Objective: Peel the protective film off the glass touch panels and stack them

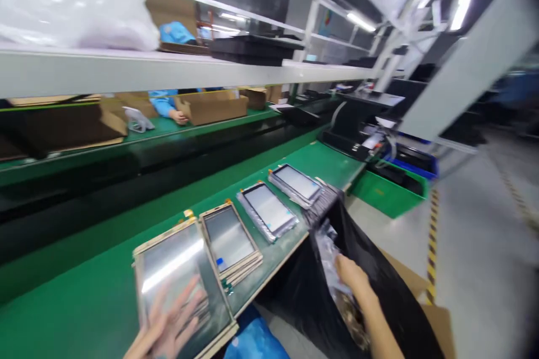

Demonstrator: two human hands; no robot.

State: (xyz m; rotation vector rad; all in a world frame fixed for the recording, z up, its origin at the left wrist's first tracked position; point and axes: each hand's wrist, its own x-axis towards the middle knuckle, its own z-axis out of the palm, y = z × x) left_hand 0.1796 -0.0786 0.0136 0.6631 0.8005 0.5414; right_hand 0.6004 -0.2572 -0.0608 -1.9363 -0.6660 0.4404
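Observation:
My left hand (170, 320) has its fingers spread over the largest display panel (168, 269), at the near end of a row on the green bench. Whether it touches the glass is unclear. My right hand (352, 276) reaches into the mouth of a black plastic bag (381, 291) at the bench edge, its fingers curled on clear plastic wrap (328, 261); the fingertips are partly hidden. Beside the large panel lies a stack of smaller display panels (229, 235). Two further stacks, a plastic-wrapped one (269, 210) and another (297, 182), continue along the row.
A white shelf (177, 74) crosses above, bearing a bulky plastic bag (76, 8). Across the dark conveyor channel, a co-worker's hand (179, 117) rests beside a cardboard box (217, 107). A green bin (389, 190) stands right, near a slanted white beam (471, 61).

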